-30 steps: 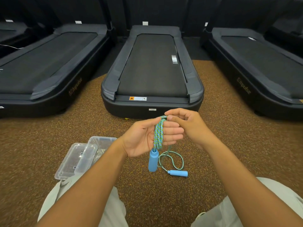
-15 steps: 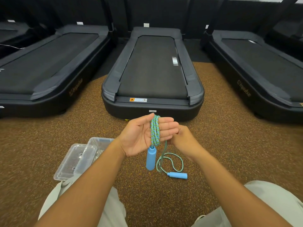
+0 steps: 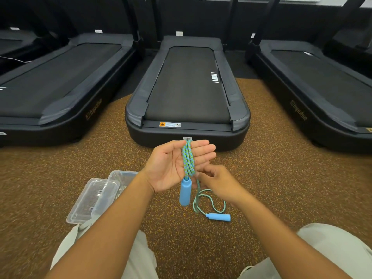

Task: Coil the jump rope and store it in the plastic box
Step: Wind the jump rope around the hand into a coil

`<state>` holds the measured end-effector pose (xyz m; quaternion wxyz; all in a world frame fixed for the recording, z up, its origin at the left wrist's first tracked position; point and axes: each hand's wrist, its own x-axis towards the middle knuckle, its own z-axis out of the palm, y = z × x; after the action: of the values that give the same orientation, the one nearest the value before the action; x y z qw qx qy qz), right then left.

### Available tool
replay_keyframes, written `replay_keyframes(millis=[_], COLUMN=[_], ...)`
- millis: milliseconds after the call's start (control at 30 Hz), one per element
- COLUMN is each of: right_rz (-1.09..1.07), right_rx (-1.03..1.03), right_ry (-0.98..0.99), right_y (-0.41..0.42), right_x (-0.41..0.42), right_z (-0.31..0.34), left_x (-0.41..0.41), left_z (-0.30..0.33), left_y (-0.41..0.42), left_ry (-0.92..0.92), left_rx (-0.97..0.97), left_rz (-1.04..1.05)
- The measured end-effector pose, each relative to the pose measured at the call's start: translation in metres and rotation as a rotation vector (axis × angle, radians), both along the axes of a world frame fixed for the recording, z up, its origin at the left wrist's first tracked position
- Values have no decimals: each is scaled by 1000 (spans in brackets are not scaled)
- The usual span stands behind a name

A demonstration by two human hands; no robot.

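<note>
Spreading flat, palm-up left hand (image 3: 173, 164) wrapped in jump rope (image 3: 188, 160), right hand (image 3: 219, 183) pinching its strand below

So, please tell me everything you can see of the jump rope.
The jump rope is a braided blue-green cord with two smooth blue handles. Several turns are wound over the open left hand; one handle hangs below it. The right hand pinches the loose cord, which loops down to the other handle, lying on the speckled floor.
</note>
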<state>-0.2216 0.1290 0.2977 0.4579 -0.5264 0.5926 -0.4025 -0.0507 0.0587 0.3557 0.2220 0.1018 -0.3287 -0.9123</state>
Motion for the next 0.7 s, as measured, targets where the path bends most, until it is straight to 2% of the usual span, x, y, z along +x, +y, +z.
replay_keyframes(millis=[300, 567, 700], right_rz=[68, 82, 153], right_rx=[69, 92, 77], right_ry=[74, 20, 106], right_y=[1, 7, 11], right_x=[4, 11, 16], right_z=[-8, -4, 6], left_x=[5, 18, 19], left_z=[3, 3, 3], left_y=[-6, -19, -20], left_ry=[0, 92, 101], left_rx=[-32, 10, 21], left_rz=[77, 139, 159])
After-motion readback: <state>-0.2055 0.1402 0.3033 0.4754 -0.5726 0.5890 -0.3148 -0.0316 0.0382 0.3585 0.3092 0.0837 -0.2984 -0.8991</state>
